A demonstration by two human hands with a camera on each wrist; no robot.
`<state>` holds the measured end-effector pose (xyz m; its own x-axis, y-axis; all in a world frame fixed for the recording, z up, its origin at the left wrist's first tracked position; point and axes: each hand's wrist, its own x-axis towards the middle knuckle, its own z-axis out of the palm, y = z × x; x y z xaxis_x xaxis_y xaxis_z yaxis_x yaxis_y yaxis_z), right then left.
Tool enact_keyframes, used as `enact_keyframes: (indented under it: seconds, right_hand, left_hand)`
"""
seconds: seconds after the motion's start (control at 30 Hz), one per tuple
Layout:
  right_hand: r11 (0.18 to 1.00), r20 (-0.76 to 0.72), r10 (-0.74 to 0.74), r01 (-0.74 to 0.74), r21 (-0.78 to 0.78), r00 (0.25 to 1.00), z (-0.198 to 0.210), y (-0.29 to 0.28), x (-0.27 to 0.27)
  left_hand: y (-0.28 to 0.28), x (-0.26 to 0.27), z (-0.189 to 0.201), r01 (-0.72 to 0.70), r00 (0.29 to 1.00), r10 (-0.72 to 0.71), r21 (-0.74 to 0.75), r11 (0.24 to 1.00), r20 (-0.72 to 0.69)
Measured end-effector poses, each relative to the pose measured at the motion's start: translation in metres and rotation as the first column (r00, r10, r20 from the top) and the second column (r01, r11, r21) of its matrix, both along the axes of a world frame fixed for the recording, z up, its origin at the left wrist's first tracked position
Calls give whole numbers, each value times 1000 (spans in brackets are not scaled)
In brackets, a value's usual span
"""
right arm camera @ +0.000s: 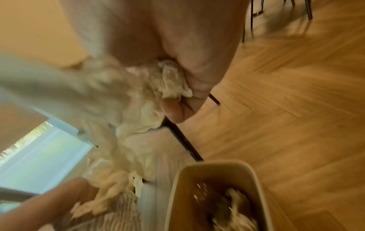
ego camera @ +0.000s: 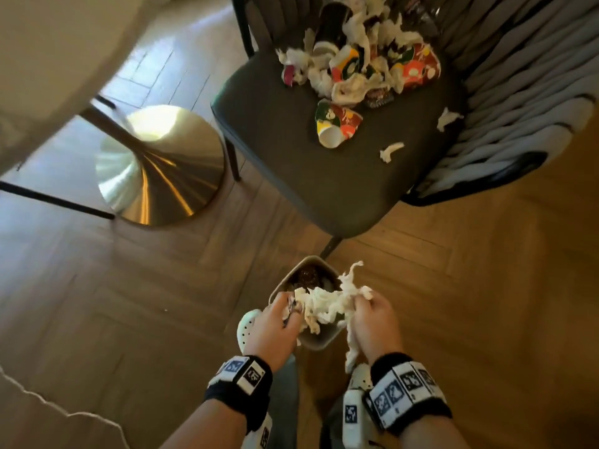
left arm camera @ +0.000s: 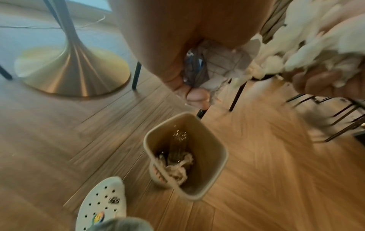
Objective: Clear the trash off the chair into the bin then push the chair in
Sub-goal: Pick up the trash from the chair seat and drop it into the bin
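Observation:
Both hands hold a bundle of crumpled white tissues (ego camera: pixel 327 303) just above the small beige bin (ego camera: pixel 319 341) on the floor. My left hand (ego camera: pixel 285 314) grips tissue together with a shiny wrapper (left arm camera: pixel 194 68). My right hand (ego camera: pixel 366 311) grips the tissues' other end (right arm camera: pixel 171 81), with strands hanging below it. Tissues and a wrapper lie inside the bin (left arm camera: pixel 213 150). The dark chair seat (ego camera: pixel 324 176) carries a pile of colourful paper cups (ego camera: pixel 337 123), more tissues (ego camera: pixel 390 150) and dark wrappers at its far side.
A round table's brass pedestal base (ego camera: pixel 158 163) stands left of the chair. The chair's grey woven back (ego camera: pixel 505 108) curves along the right. My white clog (left arm camera: pixel 102 201) is beside the bin. Wooden herringbone floor (ego camera: pixel 486 286) surrounds everything.

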<state>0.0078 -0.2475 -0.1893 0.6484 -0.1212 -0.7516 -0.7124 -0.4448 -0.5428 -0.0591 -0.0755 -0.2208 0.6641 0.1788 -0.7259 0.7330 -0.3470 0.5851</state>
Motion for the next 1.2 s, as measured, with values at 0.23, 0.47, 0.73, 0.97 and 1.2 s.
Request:
enact_keyframes:
  seconds: [0.23, 0.47, 0.73, 0.97, 1.2]
  right_hand:
    - [937, -222, 297, -328, -117, 929, -155, -1, -22]
    - [934, -126, 322, -336, -120, 938, -156, -10, -7]
    - [993, 77, 118, -116, -39, 990, -28, 3, 54]
    - [983, 278, -183, 176, 51, 943, 35, 20, 184]
    - [937, 151, 111, -52, -346, 982, -1, 20, 295]
  left_hand:
    - [-29, -18, -118, 57, 973, -33, 100, 993, -228]
    - [-16, -7, -118, 211, 957, -158, 214, 954, -243]
    - [18, 74, 6, 136, 982, -160, 210, 968, 100]
    - [33, 222, 64, 151, 909, -243, 274, 950, 340]
    - [18, 337, 40, -34, 973, -56, 378, 925, 224]
